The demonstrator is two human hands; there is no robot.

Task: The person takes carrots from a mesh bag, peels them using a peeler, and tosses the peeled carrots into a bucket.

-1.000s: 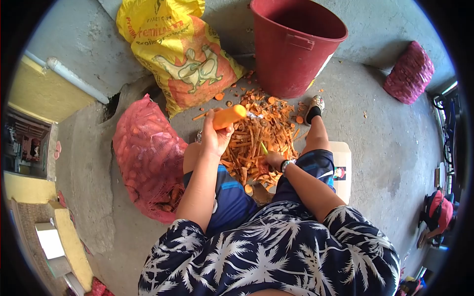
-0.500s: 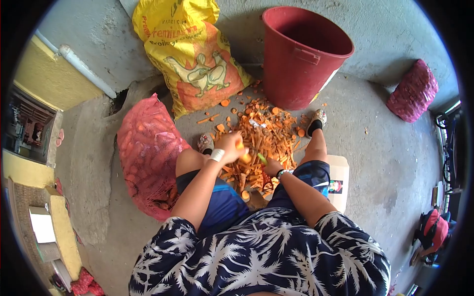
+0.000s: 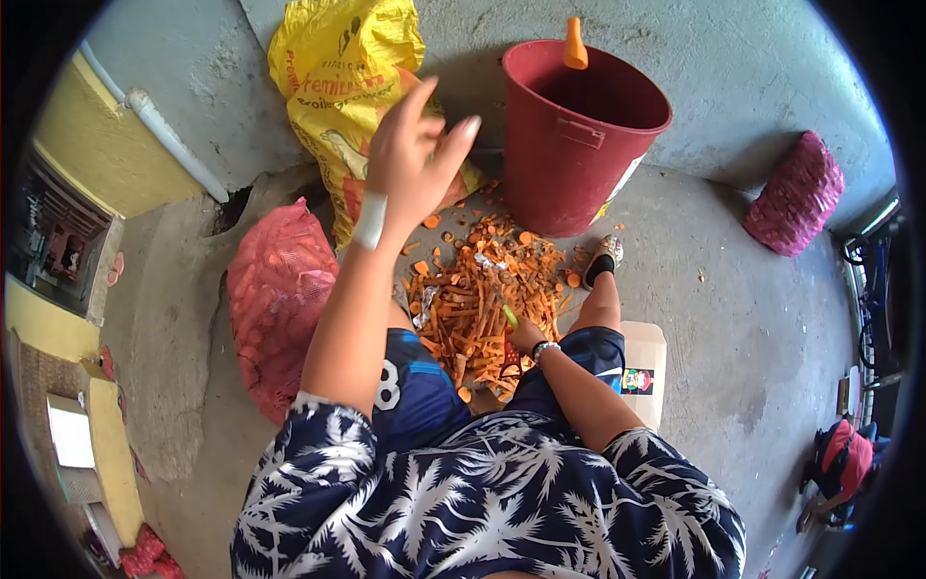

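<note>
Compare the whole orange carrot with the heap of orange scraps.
The whole orange carrot is one tapering piece; the heap of orange scraps is many strips and slices. The carrot is mid-air at the mouth of the red plastic bin; the heap lies on the grey concrete floor. Both look orange.

The carrot (image 3: 576,46) at top centre is bright orange, the bucket (image 3: 579,164) dark red. At upper left, a yellow sack (image 3: 333,116) bears red lettering; the mesh bag (image 3: 280,299) at left is pink. Central peelings (image 3: 468,318) mix orange and brown, and white palms pattern the navy shirt (image 3: 497,492) at the bottom.
</note>
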